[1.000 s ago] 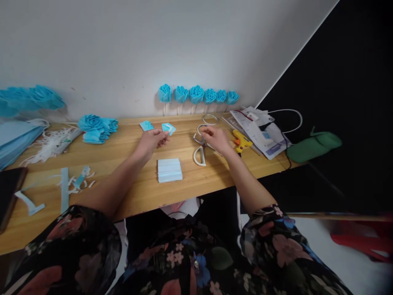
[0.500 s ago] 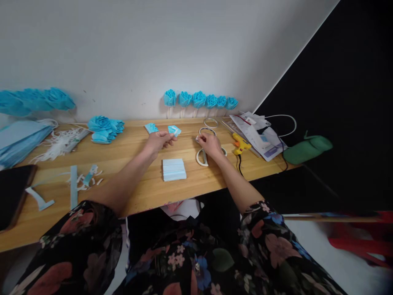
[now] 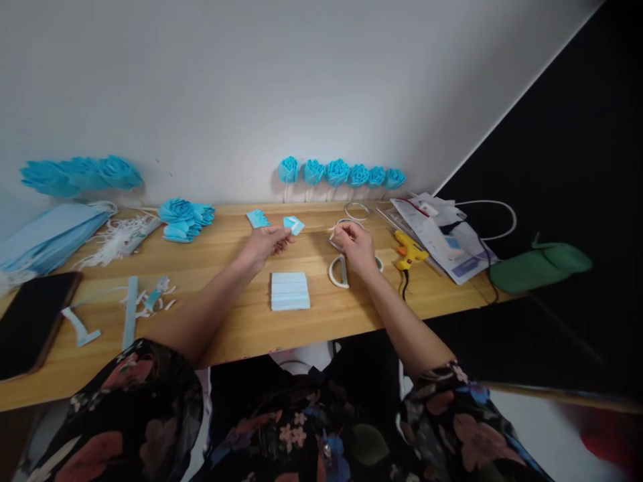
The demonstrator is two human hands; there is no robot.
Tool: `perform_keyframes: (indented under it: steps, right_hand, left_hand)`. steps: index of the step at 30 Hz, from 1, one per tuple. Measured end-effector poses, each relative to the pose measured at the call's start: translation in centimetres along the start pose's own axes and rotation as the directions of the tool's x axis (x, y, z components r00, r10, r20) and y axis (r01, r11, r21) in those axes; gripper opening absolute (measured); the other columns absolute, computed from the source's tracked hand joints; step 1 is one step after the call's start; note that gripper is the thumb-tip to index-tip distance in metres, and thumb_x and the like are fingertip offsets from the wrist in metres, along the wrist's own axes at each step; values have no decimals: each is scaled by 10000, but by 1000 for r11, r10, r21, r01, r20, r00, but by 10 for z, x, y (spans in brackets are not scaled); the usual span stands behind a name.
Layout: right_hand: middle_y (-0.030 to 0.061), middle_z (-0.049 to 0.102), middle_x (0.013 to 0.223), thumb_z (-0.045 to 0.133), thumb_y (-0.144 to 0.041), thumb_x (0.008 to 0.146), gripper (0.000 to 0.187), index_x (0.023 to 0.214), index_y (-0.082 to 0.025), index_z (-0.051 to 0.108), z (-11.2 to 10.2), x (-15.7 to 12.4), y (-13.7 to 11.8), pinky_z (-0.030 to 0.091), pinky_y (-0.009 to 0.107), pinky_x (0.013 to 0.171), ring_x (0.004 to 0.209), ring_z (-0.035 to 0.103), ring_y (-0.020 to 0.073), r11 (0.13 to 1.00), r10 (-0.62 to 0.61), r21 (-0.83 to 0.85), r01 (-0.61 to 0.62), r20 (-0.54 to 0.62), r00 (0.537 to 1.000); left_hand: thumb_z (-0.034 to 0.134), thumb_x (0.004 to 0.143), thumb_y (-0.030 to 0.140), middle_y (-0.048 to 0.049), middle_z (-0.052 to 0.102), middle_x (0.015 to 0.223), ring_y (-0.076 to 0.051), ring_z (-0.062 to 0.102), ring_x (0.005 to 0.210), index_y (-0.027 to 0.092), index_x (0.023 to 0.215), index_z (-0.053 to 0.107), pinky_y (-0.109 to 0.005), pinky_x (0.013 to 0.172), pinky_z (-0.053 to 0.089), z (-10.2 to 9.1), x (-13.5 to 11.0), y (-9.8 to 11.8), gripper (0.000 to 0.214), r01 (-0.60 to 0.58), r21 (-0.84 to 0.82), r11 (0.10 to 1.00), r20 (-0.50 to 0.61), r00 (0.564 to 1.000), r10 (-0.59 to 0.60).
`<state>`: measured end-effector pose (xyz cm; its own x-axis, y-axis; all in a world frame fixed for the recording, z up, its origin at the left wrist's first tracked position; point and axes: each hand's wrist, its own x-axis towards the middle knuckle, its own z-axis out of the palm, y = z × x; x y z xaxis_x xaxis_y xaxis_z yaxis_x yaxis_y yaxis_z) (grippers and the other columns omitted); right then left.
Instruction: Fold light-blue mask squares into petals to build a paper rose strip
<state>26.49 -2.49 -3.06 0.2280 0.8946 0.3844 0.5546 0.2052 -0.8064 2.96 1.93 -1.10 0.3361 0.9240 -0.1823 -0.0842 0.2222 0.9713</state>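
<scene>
Head view: the left hand (image 3: 264, 245) pinches a small folded blue piece (image 3: 294, 225) between thumb and fingers. The piece projects from the fingertips, right of and slightly beyond the hand; its long axis appears to run crosswise, and a white band slants over it. The right hand (image 3: 358, 248) is on the opposite side of the piece, apart from it, fingertips drawn close together. Whether those fingertips meet or grip a small pale scrap cannot be told. The left hand is therefore the nearer one.

Scissors (image 3: 344, 271) lie partly beneath the right hand, handles toward the wearer. A white ring (image 3: 356, 204) lies just beyond that hand; a yellow glue gun (image 3: 410, 251) is to its right, with papers (image 3: 469, 258) farther right. A second blue piece (image 3: 258, 218) lies just beyond the left hand. A pale blue stack (image 3: 290, 292) is between the forearms, nearer the wearer than either hand.

The surface is a wooden table (image 3: 241, 331), set against a pale wall (image 3: 211, 80). Six blue flowers (image 3: 337, 172) stand along that wall, beyond both hands.
</scene>
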Motion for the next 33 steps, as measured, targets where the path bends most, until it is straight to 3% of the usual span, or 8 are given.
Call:
perform_keyframes:
  steps: [4, 8, 12, 16, 19, 23, 28, 33]
  right_hand:
    - [17, 685, 803, 577, -369, 935, 206, 863, -212, 689, 4, 5, -37, 455, 287, 674, 706, 593, 153, 946, -315, -81, 314, 10, 949]
    - [49, 703, 802, 564, -240, 956, 143, 880, -205, 680, 13, 12, -53, 458, 311, 700, 752, 608, 177, 734, -651, -256, 629, 0, 759]
    - [49, 697, 780, 607, -162, 925, 74, 914, -213, 659, 22, 11, -46, 458, 322, 686, 735, 607, 184, 611, -772, -348, 711, -64, 632]
    - [44, 705, 801, 626, -141, 908, 90, 928, -223, 656, 26, 5, -38, 475, 323, 698, 750, 620, 179, 596, -787, -330, 732, -59, 614]
    - [35, 703, 798, 602, -226, 940, 72, 900, -227, 662, 28, 2, -37, 496, 325, 723, 753, 628, 172, 764, -642, -191, 616, -125, 757]
    - [32, 722, 905, 555, -465, 955, 246, 927, -236, 640, 31, 4, -35, 541, 320, 754, 838, 669, 170, 925, -67, 362, 115, -142, 988]
    - [51, 739, 1182, 654, -589, 838, 362, 864, -232, 710, 30, 8, -35, 542, 344, 895, 1083, 685, 211, 640, 131, 704, -307, 294, 947]
    - [38, 783, 1039, 712, -633, 771, 409, 848, -238, 788, 29, 6, -36, 529, 332, 896, 990, 696, 198, 615, 153, 660, -431, 436, 887]
  left_hand:
    - [721, 770, 343, -29, 640, 668, -71, 493, 533, 126, 666, 663, -225, 521, 336, 5, -6, 3, 248, -14, -13, 1000, -5, 1000, 14]
    - [707, 769, 348, -27, 646, 676, -76, 498, 539, 133, 670, 657, -232, 526, 338, 8, -9, 3, 242, -46, -46, 998, -32, 998, 45]
    - [694, 773, 313, -23, 648, 684, -75, 497, 538, 139, 667, 647, -233, 523, 334, 11, -10, 4, 209, -58, -76, 995, -67, 996, 53]
    - [682, 784, 263, -14, 646, 681, -70, 491, 530, 145, 670, 638, -229, 519, 332, 14, -11, 4, 170, -52, -82, 995, -95, 994, 44]
    - [688, 788, 251, -14, 654, 701, -69, 503, 549, 147, 685, 640, -221, 529, 343, 17, -12, 1, 153, -60, -80, 995, -88, 995, 53]
    - [687, 809, 261, -21, 661, 713, -71, 513, 564, 148, 695, 640, -217, 540, 361, 18, -11, -4, 167, -66, -86, 994, -62, 996, 61]
    - [680, 823, 233, -21, 654, 703, -69, 519, 567, 147, 701, 647, -209, 538, 362, 19, -12, -4, 153, -55, -92, 994, -71, 996, 48]
    - [658, 835, 222, -28, 666, 755, -77, 552, 597, 144, 713, 642, -209, 546, 384, 20, -14, 0, 145, -61, -109, 992, -50, 997, 56]
